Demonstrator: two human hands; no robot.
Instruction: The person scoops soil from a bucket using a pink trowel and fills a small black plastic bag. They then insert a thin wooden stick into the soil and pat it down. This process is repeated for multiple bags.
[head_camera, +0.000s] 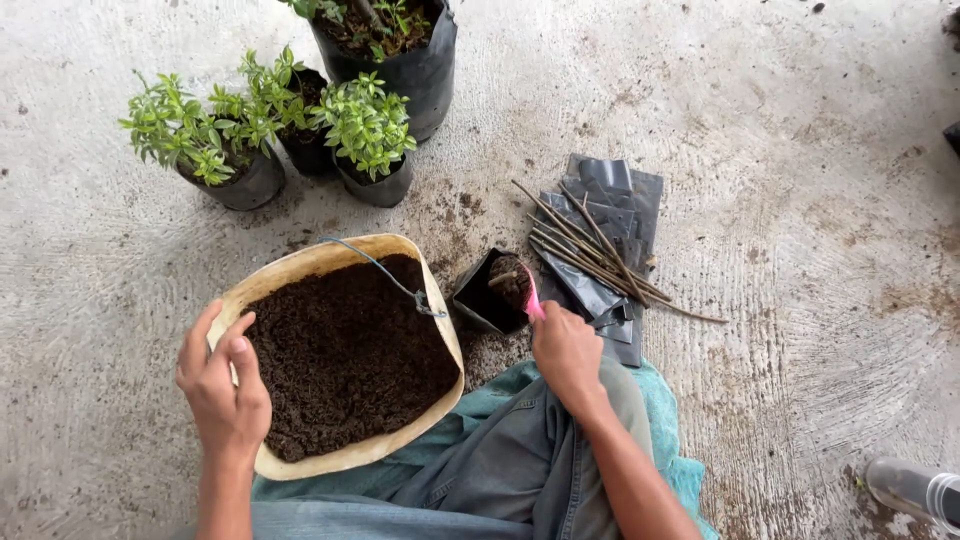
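Observation:
My left hand (222, 385) rests on the near left rim of a cream basin (300, 268) filled with dark soil (350, 350). My right hand (565, 352) holds a small pink scoop (532, 298) tipped into a small black plastic grow bag (485, 295) that lies partly filled with soil, just right of the basin. A bent wire handle (395, 280) lies over the basin's top.
Black grow bags with leafy green plants (365, 125) stand at the back left. A bundle of bare stem cuttings (600, 250) lies on a stack of flat black bags (615, 190). A clear bottle (915, 490) sits at lower right. My knee (520, 460) is between my arms.

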